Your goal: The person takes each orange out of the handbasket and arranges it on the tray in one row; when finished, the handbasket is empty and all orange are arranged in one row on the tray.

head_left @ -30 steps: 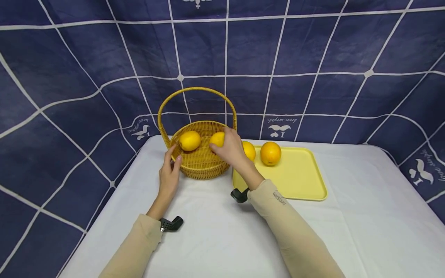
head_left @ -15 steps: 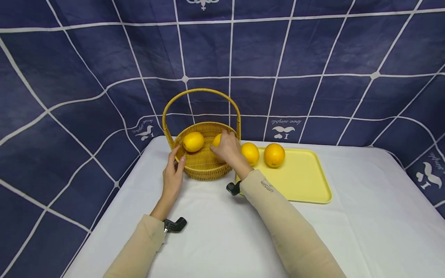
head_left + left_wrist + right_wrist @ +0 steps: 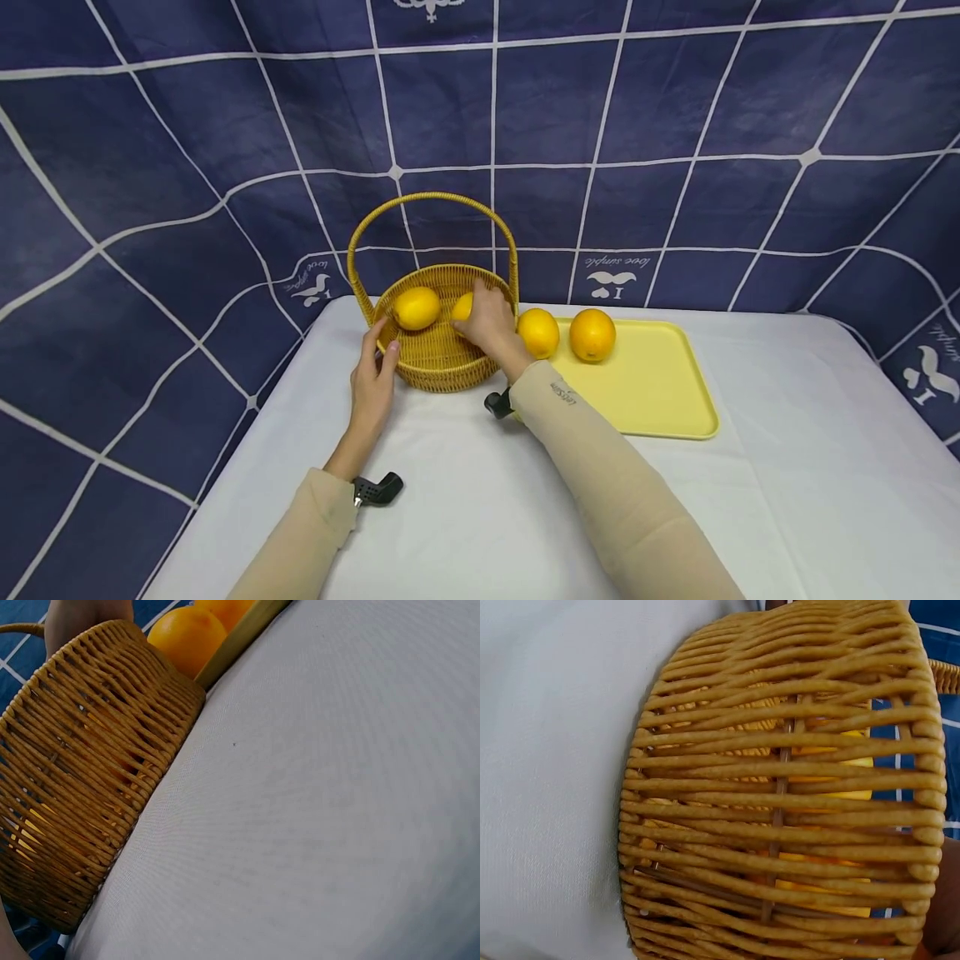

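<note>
A round wicker basket (image 3: 442,379) with a tall arched handle stands on the white-covered table. One lemon (image 3: 417,308) lies in its left half. My right hand (image 3: 491,321) reaches over the right rim and holds another lemon (image 3: 462,307) inside the basket, its fingers hiding much of the fruit. My left hand (image 3: 372,387) touches the basket's left front side, thumb and fingers spread at the rim. In the left wrist view the basket wall (image 3: 82,765) fills the left part, and yellow shows through the weave. The right wrist view shows the wall (image 3: 780,780) close up.
A yellow tray (image 3: 645,383) sits right of the basket, under the right forearm's far side. A yellow-orange fruit (image 3: 538,333) and an orange (image 3: 592,335) rest at its back left. A blue checked cloth (image 3: 645,100) hangs behind the table.
My right hand has shifted slightly left and down within the basket with the lemon. The left hand stays at the basket's side. The head view has shifted a little.
</note>
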A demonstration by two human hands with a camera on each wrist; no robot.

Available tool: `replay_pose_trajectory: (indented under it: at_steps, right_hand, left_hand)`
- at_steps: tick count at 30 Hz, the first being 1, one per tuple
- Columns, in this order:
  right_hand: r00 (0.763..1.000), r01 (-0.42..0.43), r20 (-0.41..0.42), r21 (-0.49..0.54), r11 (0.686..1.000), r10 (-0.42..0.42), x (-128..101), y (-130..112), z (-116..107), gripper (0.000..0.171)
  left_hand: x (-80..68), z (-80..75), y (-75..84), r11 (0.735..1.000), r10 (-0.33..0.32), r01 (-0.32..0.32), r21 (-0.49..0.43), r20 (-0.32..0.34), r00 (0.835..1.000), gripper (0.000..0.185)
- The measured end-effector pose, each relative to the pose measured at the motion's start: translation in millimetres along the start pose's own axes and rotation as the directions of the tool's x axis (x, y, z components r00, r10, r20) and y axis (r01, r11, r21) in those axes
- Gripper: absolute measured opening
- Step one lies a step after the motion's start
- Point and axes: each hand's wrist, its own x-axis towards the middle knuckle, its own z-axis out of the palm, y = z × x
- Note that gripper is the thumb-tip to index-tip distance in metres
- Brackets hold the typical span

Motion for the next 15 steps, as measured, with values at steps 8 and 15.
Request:
replay_pose_trajectory:
  at_steps: [8, 15]
  right_hand:
    - [0.996, 0.041, -0.076, 0.064, 0.997, -0.036, -6, 0, -6, 0.085]
    - [0.975, 0.171, -0.177, 0.210, 0.963, -0.135, -32, 5, -35, 0.075]
  left_hand:
    - [-1.6, 0.2, 0.0, 1.000, 0.004, -0.004, -0.018, -0.009, 1.000, 0.051]
    - [0.8, 0.2, -0.3, 1.000, 0.013, -0.013, -0.020, -0.005, 1.000, 0.051]
